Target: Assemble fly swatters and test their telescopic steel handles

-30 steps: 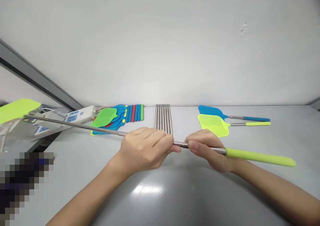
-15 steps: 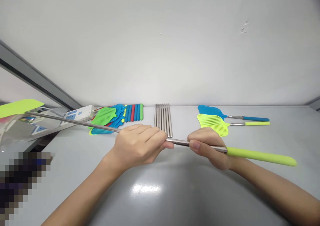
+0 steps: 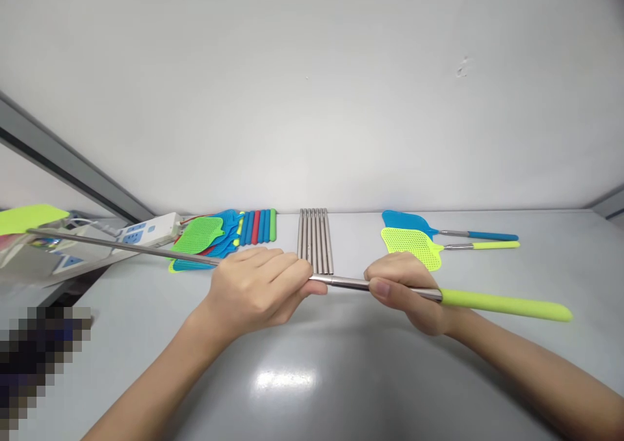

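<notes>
Both hands grip an extended telescopic fly swatter [image 3: 350,284], held across the front of me above the grey table. My left hand [image 3: 263,288] is wrapped round the thin steel rod. My right hand [image 3: 407,291] pinches the thicker steel tube just left of the yellow-green grip [image 3: 507,305]. At the far left, the swatter's yellow-green head [image 3: 32,218] is cut off by the picture edge. Behind my left hand lies a row of steel tubes [image 3: 316,239], their near ends partly hidden by that hand. My right hand overlaps the near side of a yellow swatter [image 3: 412,246] lying on the table.
A blue swatter [image 3: 407,222] lies behind the yellow one. Loose green and blue swatter heads [image 3: 199,236] are piled left of several coloured grips [image 3: 257,226]. A white power strip [image 3: 146,229] and clutter stand farther left. A wall [image 3: 341,103] rises behind the table.
My left hand has slid slightly left along the rod, widening the gap to my right hand. The swatter head has moved farther left. The view has shifted a little.
</notes>
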Demonstrator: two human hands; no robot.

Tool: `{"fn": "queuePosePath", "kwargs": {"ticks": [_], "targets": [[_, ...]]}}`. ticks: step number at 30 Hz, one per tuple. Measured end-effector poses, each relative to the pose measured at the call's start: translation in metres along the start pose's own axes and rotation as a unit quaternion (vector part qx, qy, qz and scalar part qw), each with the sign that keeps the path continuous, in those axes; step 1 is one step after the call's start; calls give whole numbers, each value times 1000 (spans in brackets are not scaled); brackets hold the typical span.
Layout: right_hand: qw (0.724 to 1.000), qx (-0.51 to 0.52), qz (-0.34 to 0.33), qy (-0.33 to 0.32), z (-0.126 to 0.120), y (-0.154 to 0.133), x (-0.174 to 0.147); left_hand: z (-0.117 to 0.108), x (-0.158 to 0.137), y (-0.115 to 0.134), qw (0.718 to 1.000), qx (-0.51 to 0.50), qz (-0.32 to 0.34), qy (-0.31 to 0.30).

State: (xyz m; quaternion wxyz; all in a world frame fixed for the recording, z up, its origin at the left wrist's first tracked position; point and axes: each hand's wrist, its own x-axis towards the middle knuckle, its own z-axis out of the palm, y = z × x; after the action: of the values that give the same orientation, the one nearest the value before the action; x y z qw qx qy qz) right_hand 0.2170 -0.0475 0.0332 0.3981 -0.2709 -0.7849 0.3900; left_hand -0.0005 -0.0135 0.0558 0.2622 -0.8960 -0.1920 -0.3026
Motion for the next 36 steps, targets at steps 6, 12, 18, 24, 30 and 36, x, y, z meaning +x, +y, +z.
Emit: {"fn": "queuePosePath", "kwargs": {"ticks": [6, 12, 18, 24, 30, 36], "targets": [[1000, 5, -3, 5, -1, 3, -3, 0, 1, 0, 1000, 11, -1, -4], [999, 26, 46, 10, -1, 9, -4, 1, -3, -1, 1000, 4, -14, -27], [990, 95, 104, 8, 4, 11, -4, -4, -2, 4, 990, -56, -84, -95], [961, 241, 117, 72, 22, 20, -5, -5, 5, 21, 976, -60, -146, -147], [935, 323, 108, 102, 36, 27, -5, 1, 4, 27, 988, -46, -104, -101], [923, 352, 120, 96, 42, 30, -8, 2, 5, 35, 981, -86, -119, -124]]}}
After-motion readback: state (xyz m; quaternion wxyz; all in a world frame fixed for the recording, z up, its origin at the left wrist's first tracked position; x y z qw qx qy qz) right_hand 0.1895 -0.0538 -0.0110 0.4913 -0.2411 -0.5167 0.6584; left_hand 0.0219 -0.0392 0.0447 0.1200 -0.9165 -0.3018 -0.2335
